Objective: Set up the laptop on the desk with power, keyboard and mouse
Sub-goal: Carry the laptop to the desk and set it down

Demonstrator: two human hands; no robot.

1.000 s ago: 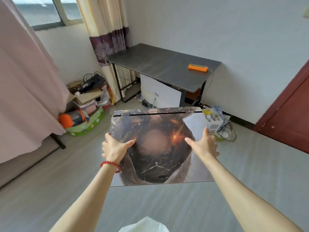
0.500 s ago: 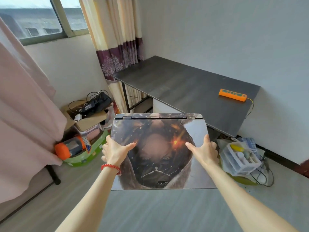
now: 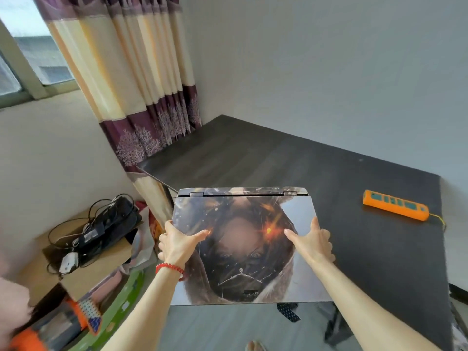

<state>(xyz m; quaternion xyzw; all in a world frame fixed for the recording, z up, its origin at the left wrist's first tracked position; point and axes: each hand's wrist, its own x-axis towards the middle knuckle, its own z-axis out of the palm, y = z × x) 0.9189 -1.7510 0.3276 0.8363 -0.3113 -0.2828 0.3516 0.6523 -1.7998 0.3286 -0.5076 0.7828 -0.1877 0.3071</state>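
Note:
I hold a closed laptop (image 3: 243,247) flat in front of me; its lid bears a dark printed picture and its hinge faces away. My left hand (image 3: 177,244), with a red bead bracelet at the wrist, grips the laptop's left edge. My right hand (image 3: 312,243) grips its right edge, thumb on the lid. The laptop's far half hangs over the near edge of the dark desk (image 3: 291,168). An orange power strip (image 3: 396,205) lies on the desk at the right. A black bundle of cables and gear (image 3: 106,229) rests on a cardboard box at the left.
A striped curtain (image 3: 131,79) hangs by the desk's left corner under a window. The cardboard box (image 3: 98,267) and other clutter fill the floor at the left. A grey wall runs behind the desk. A yellow cord leaves the power strip over the desk's right edge.
I have walked up to the desk with the laptop in both hands; the desk now fills the view and the laptop's far edge has come over the desktop.

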